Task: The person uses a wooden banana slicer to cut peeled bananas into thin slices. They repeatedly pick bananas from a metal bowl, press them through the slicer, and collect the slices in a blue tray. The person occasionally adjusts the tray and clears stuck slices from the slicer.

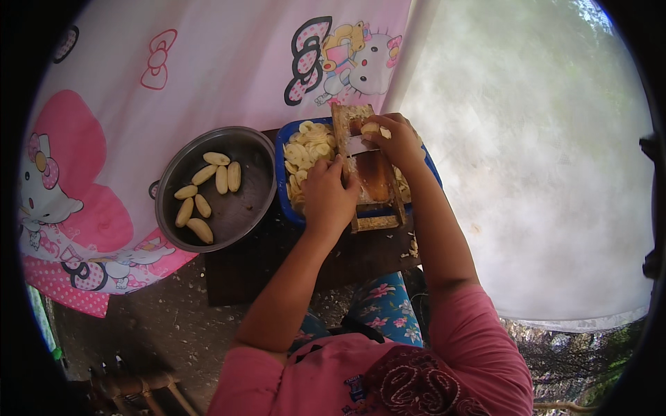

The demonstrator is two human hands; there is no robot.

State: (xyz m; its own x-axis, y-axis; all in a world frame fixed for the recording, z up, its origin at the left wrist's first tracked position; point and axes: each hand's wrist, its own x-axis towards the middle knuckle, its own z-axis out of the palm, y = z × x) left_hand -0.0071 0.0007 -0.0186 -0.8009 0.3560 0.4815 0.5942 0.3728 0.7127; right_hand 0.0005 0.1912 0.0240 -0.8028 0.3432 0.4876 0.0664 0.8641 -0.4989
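Note:
A wooden slicer (373, 182) with a metal blade (359, 145) lies across a blue plastic basin (282, 161). My left hand (329, 193) grips the slicer's left side rail, thumb over its edge. With my right hand (397, 141) I press a pale peeled banana (370, 128) onto the slicer near the blade; my fingers cover part of it. Thin round banana slices (309, 144) fill the basin on the left, and a few show by its right side.
Left of the basin stands a wide metal pot (239, 208) with several peeled bananas (200, 231) in it. Both rest on a dark wooden board (277, 270) with scraps at its right. A pink printed curtain (229, 62) hangs behind; a whitish sheet (527, 173) hangs at right.

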